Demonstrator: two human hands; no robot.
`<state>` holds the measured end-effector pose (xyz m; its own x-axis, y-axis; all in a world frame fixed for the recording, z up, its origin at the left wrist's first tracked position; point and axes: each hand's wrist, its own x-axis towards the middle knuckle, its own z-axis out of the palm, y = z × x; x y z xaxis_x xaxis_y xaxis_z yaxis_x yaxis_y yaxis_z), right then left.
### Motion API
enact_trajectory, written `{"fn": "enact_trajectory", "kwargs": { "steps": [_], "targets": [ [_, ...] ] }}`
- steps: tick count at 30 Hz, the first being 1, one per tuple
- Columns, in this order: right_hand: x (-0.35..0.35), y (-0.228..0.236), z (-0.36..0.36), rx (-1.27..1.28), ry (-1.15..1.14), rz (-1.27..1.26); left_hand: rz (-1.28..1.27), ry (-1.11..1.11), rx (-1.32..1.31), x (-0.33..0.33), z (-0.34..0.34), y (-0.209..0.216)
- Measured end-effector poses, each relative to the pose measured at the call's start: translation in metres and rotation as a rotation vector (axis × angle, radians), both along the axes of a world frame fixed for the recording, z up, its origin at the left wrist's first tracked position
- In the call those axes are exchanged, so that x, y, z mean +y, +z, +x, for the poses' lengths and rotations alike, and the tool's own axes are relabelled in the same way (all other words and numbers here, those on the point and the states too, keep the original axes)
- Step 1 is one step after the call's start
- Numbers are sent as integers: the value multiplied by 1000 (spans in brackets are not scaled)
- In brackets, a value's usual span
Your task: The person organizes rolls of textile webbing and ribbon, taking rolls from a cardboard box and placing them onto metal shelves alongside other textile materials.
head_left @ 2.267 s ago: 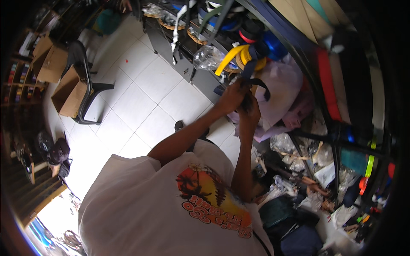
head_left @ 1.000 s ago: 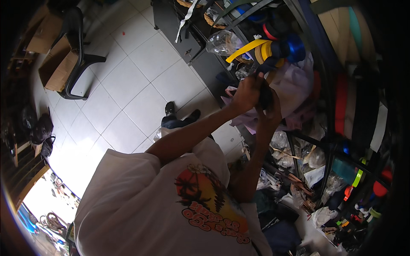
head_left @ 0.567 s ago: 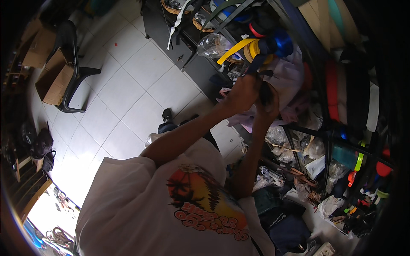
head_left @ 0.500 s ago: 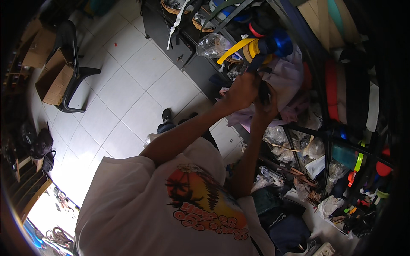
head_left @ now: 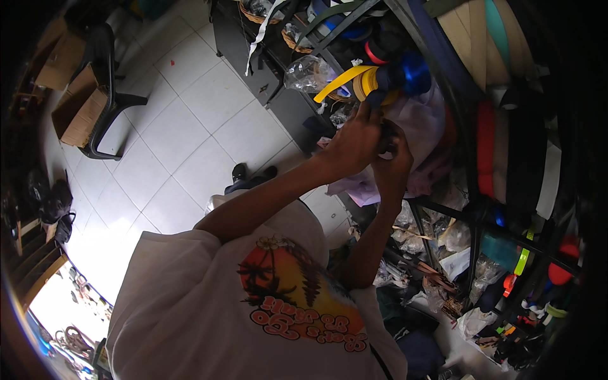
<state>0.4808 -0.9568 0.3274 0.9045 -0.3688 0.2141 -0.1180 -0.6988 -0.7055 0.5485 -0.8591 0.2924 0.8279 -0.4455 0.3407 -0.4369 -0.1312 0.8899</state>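
Close together in front of the shelf are my left hand [head_left: 356, 140] and my right hand [head_left: 394, 158]. Between their curled fingers sits a small dark item [head_left: 386, 138], mostly hidden, its kind unclear. My right thumb and fingers bend round it, while my left fingers close over its upper left side. Just beyond my fingertips lie a roll of yellow strap [head_left: 365, 82] with its loose end sticking out left, and a shiny blue roll [head_left: 415, 74]. Beneath my hands spreads a pale lilac plastic bag [head_left: 423, 123].
On the right, a black metal rack [head_left: 468, 158] holds rolls of beige webbing [head_left: 465, 38], red webbing [head_left: 486, 149] and several plastic-bagged goods. A dark cabinet [head_left: 253, 82] stands ahead. To the left are a black chair [head_left: 104, 95] bearing an open cardboard box [head_left: 88, 117] and white floor tiles [head_left: 183, 139].
Both hands stay together at the dark item, which is now more covered by my fingers. My right hand has turned slightly, and the whole view has shifted a little.
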Motion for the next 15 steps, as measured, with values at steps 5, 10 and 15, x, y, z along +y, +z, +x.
{"fn": "enact_trajectory", "kwargs": {
  "steps": [5, 10, 15],
  "targets": [
    [-23, -10, 9, -149, -71, -11, -100, 24, 168, -9, 6, 13],
    [-19, -33, 19, -436, -234, 262, -292, -12, 366, -25, 35, 5],
    [-30, -28, 26, -387, -88, -225, -212, 47, 345, -47, 57, 13]
  ]
}}
